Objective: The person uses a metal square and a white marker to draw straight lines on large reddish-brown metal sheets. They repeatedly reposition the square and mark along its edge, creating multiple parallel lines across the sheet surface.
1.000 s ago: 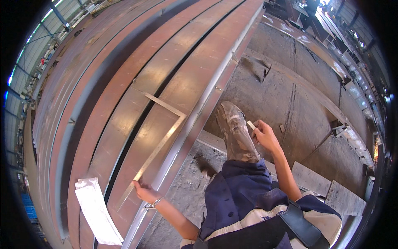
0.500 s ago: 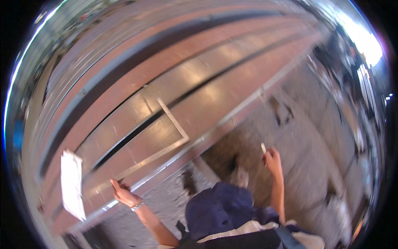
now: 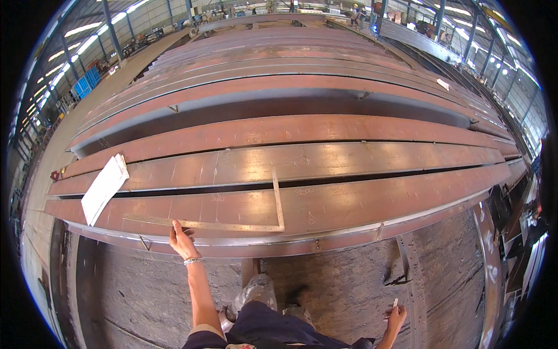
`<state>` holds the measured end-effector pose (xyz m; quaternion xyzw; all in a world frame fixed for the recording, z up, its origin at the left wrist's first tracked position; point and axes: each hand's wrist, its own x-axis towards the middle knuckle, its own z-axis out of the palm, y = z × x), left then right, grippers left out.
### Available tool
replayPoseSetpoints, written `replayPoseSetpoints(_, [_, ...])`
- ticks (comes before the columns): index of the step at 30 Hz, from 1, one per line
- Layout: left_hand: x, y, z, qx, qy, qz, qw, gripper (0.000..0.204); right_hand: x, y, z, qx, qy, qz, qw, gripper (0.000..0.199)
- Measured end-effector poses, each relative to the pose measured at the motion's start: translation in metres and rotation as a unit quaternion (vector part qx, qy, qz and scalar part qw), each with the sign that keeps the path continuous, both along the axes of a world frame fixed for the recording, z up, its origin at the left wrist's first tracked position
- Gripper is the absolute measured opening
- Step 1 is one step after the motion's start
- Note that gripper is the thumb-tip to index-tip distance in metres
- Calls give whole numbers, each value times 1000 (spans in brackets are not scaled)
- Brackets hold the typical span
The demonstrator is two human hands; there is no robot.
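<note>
Along the near edge of the front steel beam (image 3: 354, 200) lies an L-shaped framing square (image 3: 232, 227). Its short arm points away from me across the dark gap onto the second beam (image 3: 325, 160). My left hand (image 3: 183, 241), with a bracelet at the wrist, is closed at the square's long arm, thumb on top and fingers curled below. Low on the right, my right hand (image 3: 396, 317) pinches a short white stick of chalk (image 3: 395, 302), away from the beams. Faint chalk marks and thin cross lines show on both beam faces.
White paper sheets (image 3: 104, 189) lie across the beams' left end. More reddish-brown beams (image 3: 279, 61) stretch behind. Below the front beam is dusty ground (image 3: 157, 285) with a metal bar (image 3: 415, 285) on the right. A blue rack (image 3: 87, 82) stands far left; people (image 3: 358, 16) are far off.
My view has levelled and risen, showing more of the hall. The left hand stays at the square. The chalk in my right hand appears lower and farther from the beams.
</note>
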<state>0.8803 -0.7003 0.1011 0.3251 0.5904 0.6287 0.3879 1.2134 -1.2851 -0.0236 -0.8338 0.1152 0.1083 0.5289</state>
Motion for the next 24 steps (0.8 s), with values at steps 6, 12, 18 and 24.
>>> replayPoseSetpoints(6, [-4,-16,-27,-43,-20,37,998,38,21,38,8,43,23,67,997,10])
replayPoseSetpoints(12, [-25,-12,-60,-32,-86,54,994,36,18,166,54,41,22,222,974,22])
replayPoseSetpoints(18, [-31,16,-63,-72,-87,23,993,35,-17,278,91,62,-8,370,927,33])
replayPoseSetpoints(24, [-22,68,-57,-61,-53,-14,997,33,-32,357,101,73,-60,415,905,34])
